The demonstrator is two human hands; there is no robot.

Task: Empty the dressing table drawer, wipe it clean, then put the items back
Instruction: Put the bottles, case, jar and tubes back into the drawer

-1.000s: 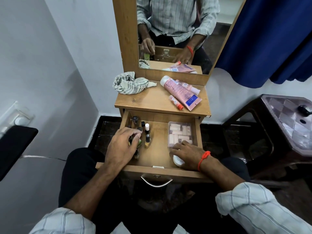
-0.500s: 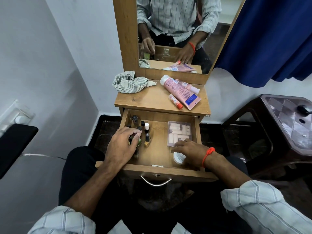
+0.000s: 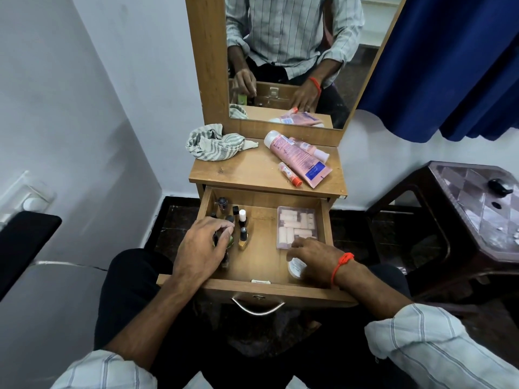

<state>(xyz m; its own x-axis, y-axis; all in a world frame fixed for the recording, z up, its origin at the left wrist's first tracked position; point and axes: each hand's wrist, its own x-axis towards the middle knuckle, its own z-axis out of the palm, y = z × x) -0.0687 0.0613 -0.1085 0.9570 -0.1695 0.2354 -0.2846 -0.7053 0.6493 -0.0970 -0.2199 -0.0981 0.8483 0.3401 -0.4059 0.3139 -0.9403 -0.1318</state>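
There, the drawer stood pulled out under the dressing table, and both forearms reached down into it. The left hand lay palm down at the drawer's left side, its fingers curled over a cluster of small upright bottles; whether it gripped one I could not tell. The right hand lay flat, fingers loosely spread, covering a small white jar just in front of a clear plastic box.
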